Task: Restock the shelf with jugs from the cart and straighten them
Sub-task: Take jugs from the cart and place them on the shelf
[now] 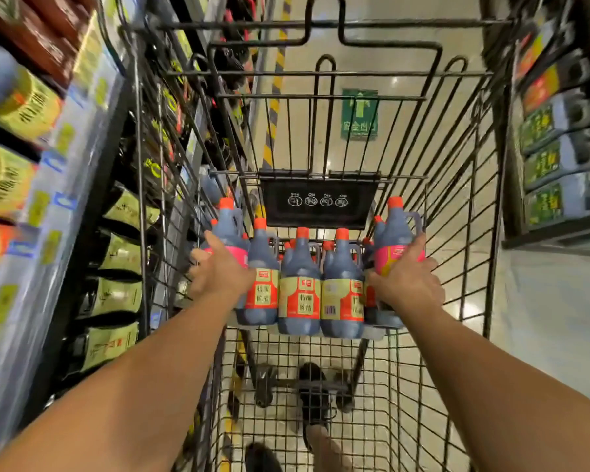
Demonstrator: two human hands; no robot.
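1. Inside the cart (389,73), the left hand (218,269) and right hand (407,279) each curl round a jug (228,226) — one at either end of the row.
2. Other jugs (300,287) stand between them — restocking the shelf (58,172) looks mostly ahead.

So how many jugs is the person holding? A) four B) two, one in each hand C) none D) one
B: the left hand grips the left jug and the right hand grips the right jug, at the two ends of the row.
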